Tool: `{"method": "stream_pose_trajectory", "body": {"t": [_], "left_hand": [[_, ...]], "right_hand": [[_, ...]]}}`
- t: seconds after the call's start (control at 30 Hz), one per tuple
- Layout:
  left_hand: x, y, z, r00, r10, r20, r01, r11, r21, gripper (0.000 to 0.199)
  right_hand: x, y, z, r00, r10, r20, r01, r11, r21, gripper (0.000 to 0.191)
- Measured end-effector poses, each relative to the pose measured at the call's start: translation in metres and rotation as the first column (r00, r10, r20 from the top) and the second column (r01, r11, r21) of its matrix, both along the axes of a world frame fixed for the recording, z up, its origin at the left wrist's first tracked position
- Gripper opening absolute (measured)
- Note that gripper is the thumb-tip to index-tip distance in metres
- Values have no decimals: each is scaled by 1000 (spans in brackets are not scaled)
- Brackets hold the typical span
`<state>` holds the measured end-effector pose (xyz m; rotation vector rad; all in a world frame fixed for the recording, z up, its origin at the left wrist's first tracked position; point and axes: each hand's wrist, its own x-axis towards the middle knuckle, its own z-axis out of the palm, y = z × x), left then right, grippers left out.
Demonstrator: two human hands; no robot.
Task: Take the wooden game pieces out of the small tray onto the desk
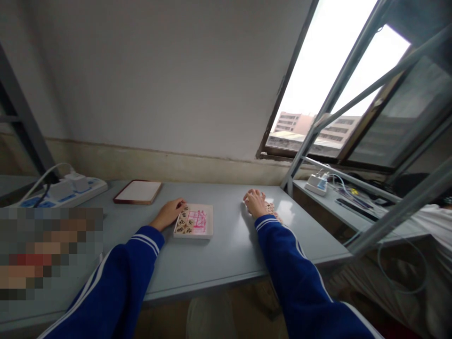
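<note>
A shallow white box [209, 221] sits on the desk with several round xiangqi pieces [181, 222] along its left side. Pink scribbles mark its bare floor. My left hand [170, 213] lies at the box's upper left corner, fingers bent over the rim beside the top piece. To the right, my right hand [254, 202] is lowered on the desktop by a pile of loose xiangqi pieces [271, 207], its fingers bent and somewhat apart. My hand and sleeve partly cover this pile; whether a piece is under the fingertips is hidden.
A flat, brown-edged box lid [138, 192] lies at the desk's back left. A power strip [81, 188] with plugs is farther left, above a pixelated area. At right are a metal bed frame [319, 125], another desk with cables, and part of a person [423, 221] in light clothing.
</note>
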<state>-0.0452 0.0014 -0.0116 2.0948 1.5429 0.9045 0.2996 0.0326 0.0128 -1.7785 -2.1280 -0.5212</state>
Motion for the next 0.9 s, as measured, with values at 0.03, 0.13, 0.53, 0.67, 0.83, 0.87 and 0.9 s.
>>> {"method": "stream_pose_trajectory", "body": {"t": [0.03,0.13,0.53,0.67,0.83,0.87,0.9], "left_hand": [[0,0,0,1000,-3,-4,3,1000,0,28],[1,-1,1,1000,-1,-21,1,1000,4,29],[2,-12,5,987,82,-134,-72,994,78,25],[2,-13,4,987,96,-132,-88,994,61,23],[2,-13,4,982,111,-150,-102,993,67,24],[2,-12,5,983,111,-150,-102,993,64,24],[2,-12,5,983,107,-146,-99,993,64,24]], "right_hand": [[-7,-3,2,998,57,-10,-57,998,3,14],[-50,-17,10,940,340,-29,-340,940,-16,14],[-161,-55,22,749,662,-38,-632,696,-340,26],[-155,-55,26,711,676,-191,-667,565,-486,33],[-161,-54,20,674,716,-180,-718,578,-388,28],[-164,-53,20,659,731,-180,-731,565,-383,26],[-166,-52,22,642,745,-182,-744,547,-385,24]]}}
